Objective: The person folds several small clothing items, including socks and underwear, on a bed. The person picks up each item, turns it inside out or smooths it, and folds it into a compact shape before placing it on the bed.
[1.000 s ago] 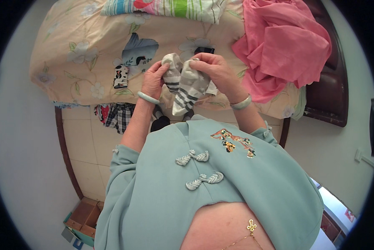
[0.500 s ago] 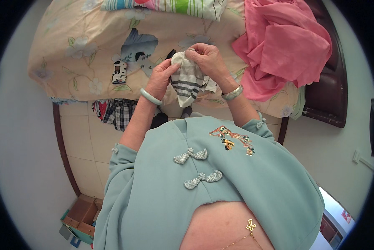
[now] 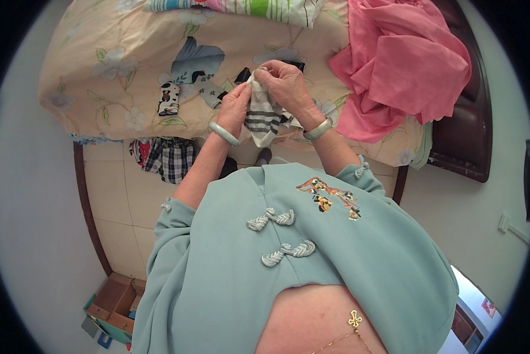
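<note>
Between my two hands hangs a white sock [image 3: 263, 115] with dark grey stripes, its toe end pointing down toward me. My left hand [image 3: 235, 106] pinches the sock's top edge from the left. My right hand [image 3: 290, 88] grips the same edge from the right, fingers curled over it. Left of my hands, a folded black-and-white patterned sock [image 3: 169, 98] lies on the bed. Nearer my left hand is a grey sock [image 3: 210, 93] with dark ends. Dark and white pieces of cloth show partly behind and beside my right hand; their kind is hidden.
The bed has a peach floral sheet [image 3: 120, 97]. A pink cloth [image 3: 403, 65] is heaped at the right by the dark headboard [image 3: 465, 141]. A colourful striped pillow [image 3: 277, 10] lies at the far side. Checked clothing [image 3: 173, 159] sits low by the bed's near edge.
My hands have come closer together, and the sock's opening is gathered narrower. My left hand has shifted right, leaving more of the grey sock on the bed visible.
</note>
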`<move>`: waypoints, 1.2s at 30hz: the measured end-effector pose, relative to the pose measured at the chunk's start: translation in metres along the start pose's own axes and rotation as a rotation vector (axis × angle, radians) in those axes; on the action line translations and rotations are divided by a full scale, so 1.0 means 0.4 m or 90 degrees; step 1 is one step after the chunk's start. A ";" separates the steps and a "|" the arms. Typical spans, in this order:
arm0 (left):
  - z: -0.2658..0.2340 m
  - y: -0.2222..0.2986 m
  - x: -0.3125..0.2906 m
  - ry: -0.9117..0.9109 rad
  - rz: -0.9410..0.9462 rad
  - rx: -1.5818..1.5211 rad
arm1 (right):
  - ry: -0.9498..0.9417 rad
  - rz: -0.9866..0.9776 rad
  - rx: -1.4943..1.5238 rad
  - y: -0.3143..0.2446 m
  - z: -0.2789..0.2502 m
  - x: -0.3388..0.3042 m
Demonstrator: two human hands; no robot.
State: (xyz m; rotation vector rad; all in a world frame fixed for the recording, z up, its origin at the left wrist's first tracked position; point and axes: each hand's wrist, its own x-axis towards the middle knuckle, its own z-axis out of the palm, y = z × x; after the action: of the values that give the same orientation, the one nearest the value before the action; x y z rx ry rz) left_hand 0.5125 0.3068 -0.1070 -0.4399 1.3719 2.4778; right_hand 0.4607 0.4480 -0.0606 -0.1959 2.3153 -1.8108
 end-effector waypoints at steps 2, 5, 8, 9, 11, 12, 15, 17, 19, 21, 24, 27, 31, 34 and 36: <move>-0.009 0.019 -0.012 -0.031 -0.055 -0.054 | 0.027 -0.015 -0.044 0.000 0.003 -0.002; 0.000 0.018 -0.024 -0.140 -0.008 -0.019 | 0.034 -0.014 -0.063 0.024 0.004 0.005; 0.004 0.020 -0.032 -0.101 0.000 0.041 | -0.003 -0.017 -0.064 0.050 -0.009 0.014; -0.008 0.021 -0.029 -0.096 -0.011 0.047 | 0.006 -0.007 -0.044 0.051 -0.016 0.014; -0.029 0.031 -0.032 -0.114 -0.030 0.015 | 0.024 0.013 -0.002 0.049 -0.033 0.012; -0.038 0.040 -0.033 -0.122 -0.040 -0.001 | 0.031 0.051 0.070 0.045 -0.044 0.009; -0.071 0.052 -0.031 -0.112 -0.036 -0.089 | 0.025 0.129 0.174 0.045 -0.071 -0.003; -0.079 0.057 -0.037 -0.115 -0.004 -0.151 | -0.088 0.216 0.341 0.052 -0.059 -0.021; -0.085 0.053 -0.030 -0.111 -0.014 -0.167 | -0.204 0.258 0.401 0.043 -0.049 -0.047; -0.059 0.069 -0.050 -0.075 -0.032 -0.189 | -0.224 0.202 0.266 0.019 -0.026 -0.066; -0.064 0.058 -0.045 -0.040 -0.002 -0.163 | -0.183 0.132 0.195 0.033 -0.001 -0.070; -0.081 0.042 -0.033 -0.003 0.018 -0.190 | -0.127 0.101 0.260 0.042 0.011 -0.071; -0.078 0.031 -0.028 0.040 0.040 -0.223 | -0.101 0.073 0.332 0.052 0.014 -0.075; -0.094 0.029 -0.022 0.017 0.033 -0.223 | -0.088 0.052 0.301 0.067 0.028 -0.080; -0.073 0.059 -0.042 -0.037 0.017 -0.213 | -0.089 0.060 0.288 0.088 0.023 -0.080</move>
State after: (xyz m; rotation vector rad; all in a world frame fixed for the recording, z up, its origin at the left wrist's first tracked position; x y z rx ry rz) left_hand 0.5226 0.2685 -0.0971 -0.4161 0.9477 2.7272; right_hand 0.4945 0.4548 -0.0947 -0.1350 1.7361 -2.1337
